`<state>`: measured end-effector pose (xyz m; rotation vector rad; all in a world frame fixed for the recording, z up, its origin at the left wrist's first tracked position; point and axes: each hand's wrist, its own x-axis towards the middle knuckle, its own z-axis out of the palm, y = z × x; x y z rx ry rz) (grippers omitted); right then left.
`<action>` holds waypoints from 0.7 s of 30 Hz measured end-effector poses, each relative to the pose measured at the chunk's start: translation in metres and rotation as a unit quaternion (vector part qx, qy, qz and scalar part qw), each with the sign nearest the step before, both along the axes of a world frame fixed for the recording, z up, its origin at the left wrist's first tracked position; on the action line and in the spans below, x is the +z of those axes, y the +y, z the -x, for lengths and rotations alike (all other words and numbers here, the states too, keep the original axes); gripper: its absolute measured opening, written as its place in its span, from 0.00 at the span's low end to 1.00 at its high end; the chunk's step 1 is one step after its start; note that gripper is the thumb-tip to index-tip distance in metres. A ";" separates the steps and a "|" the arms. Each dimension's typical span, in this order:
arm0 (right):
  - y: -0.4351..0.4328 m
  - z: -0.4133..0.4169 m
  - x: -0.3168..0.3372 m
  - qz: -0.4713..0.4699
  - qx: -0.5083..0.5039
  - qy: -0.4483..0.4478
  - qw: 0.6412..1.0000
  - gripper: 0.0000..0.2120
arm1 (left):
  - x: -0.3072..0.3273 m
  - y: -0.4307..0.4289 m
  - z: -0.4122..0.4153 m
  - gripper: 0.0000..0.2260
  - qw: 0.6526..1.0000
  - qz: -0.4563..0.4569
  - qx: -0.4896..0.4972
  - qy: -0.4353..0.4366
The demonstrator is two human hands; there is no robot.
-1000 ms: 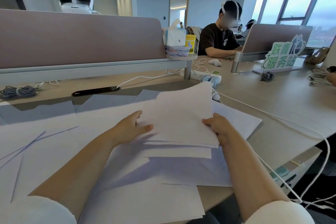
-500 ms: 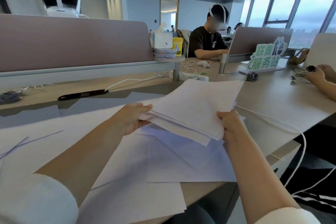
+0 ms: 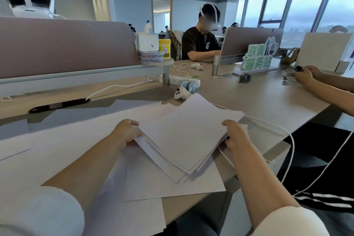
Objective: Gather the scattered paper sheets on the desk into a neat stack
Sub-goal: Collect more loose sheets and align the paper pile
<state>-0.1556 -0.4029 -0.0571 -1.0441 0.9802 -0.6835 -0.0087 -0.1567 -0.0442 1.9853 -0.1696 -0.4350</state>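
Sheets already gathered form a stack [image 3: 187, 132] that we hold between both hands, raised off the desk [image 3: 268, 101] and turned so that one corner points toward us. Our left hand [image 3: 126, 132] curls round the left edge, and our right hand [image 3: 234, 134] pinches the right edge with the thumb on top; the fingers under the paper are hidden. We judge that we hold two opposite sides so that we can square the pile, because its near edges do not match and step out like a fan. Under the grip, loose sheets [image 3: 162, 182] lie overlapping, and more of them spread out past the left hand, so the gathering is not finished. Just beyond the right hand a white cable [image 3: 283, 132] passes close under the stack's far right corner and drops over the desk edge; it could catch a sheet if we lower the pile there. Beyond the stack, a controller [image 3: 181, 94] and a power strip [image 3: 183, 80] close the far side. The freest room seems to be directly below the grip, on the loose sheets, since to the right the desk edge is near.
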 end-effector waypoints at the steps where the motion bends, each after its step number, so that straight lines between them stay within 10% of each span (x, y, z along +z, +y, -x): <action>1: -0.002 -0.001 0.000 0.003 -0.001 0.005 1.000 0.28 | 0.001 -0.001 0.001 0.21 1.000 -0.007 -0.006 0.003; 7: 0.001 -0.004 0.001 0.127 0.072 0.089 0.985 0.08 | 0.005 -0.009 0.010 0.30 0.986 -0.145 -0.056 -0.066; 13: 0.000 -0.002 0.008 0.181 0.081 0.211 0.957 0.11 | -0.003 -0.012 0.018 0.37 0.963 -0.233 -0.050 -0.126; 21: 0.008 0.000 0.010 0.210 0.072 0.124 0.967 0.15 | -0.014 -0.013 0.022 0.32 0.974 -0.175 -0.006 -0.147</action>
